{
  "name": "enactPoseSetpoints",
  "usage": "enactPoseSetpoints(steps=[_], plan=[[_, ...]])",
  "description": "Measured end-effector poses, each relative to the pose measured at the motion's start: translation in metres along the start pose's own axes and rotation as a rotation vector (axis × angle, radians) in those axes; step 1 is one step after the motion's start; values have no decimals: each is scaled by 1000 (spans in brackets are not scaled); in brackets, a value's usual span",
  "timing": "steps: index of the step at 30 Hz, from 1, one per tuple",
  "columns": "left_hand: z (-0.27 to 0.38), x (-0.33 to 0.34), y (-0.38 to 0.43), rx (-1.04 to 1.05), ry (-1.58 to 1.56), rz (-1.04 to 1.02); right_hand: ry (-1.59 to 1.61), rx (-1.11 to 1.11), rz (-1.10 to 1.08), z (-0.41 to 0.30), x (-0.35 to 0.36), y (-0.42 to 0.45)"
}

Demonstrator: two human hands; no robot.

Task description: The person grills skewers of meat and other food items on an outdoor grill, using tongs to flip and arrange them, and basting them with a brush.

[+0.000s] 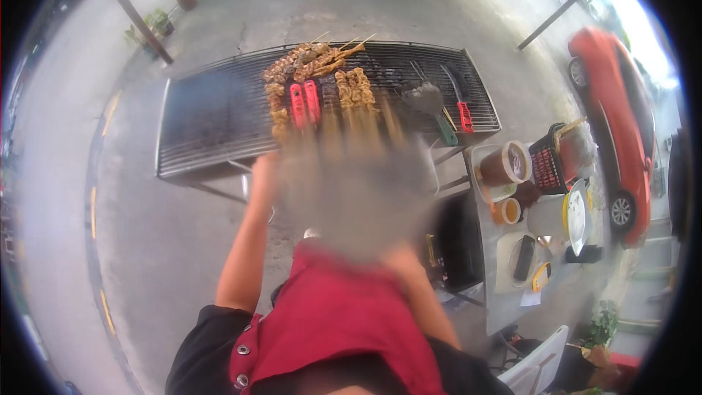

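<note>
My left hand [265, 167] is at the near edge of a charcoal grill [200, 131], its fingers blurred. A large grey blurred shape [356, 197] covers the middle and hides most of my right hand [403, 258], which is low beside the red apron [340, 312]. Whether either hand holds anything is unclear. On the grate lie browned meat skewers [299, 60], pale skewered pieces [354, 90] and two scored red sausages [304, 103]. Right of them are a dark, broad-headed utensil with a green handle [446, 130] and a red-handled knife [465, 116].
At right, a side table [507, 307] holds a tub of brown liquid [502, 164], a smaller orange-filled container [505, 211], a dark basket [548, 164] and a phone-like object [525, 258]. A white chair [540, 365] stands near it. Beyond are a red car [614, 131] and poles.
</note>
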State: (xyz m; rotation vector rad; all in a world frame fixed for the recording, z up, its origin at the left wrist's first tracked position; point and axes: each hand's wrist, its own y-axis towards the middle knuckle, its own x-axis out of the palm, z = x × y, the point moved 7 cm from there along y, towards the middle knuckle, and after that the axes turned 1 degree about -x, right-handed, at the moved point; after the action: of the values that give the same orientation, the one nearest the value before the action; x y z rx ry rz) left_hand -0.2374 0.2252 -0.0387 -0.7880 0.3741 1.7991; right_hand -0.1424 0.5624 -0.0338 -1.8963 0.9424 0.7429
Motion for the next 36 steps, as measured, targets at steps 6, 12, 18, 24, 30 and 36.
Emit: enactPoseSetpoints(steps=[6,12,18,24,30,36], plan=[[30,21,-6,-77,-297,-126,152,148,-38,61,-1,-42],[-15,21,8,-63,-462,-105,227,164,76,109,18,-64],[28,31,-1,33,-65,7,322,270,315,184,48,-121],[79,-2,-56,344,323,512,321,369,139,222,22,-204],[266,124,-173,796,-335,195,632,669,250,271,84,-273],[313,301,-358,646,-388,-1255,730,845,256,239,255,-350]])
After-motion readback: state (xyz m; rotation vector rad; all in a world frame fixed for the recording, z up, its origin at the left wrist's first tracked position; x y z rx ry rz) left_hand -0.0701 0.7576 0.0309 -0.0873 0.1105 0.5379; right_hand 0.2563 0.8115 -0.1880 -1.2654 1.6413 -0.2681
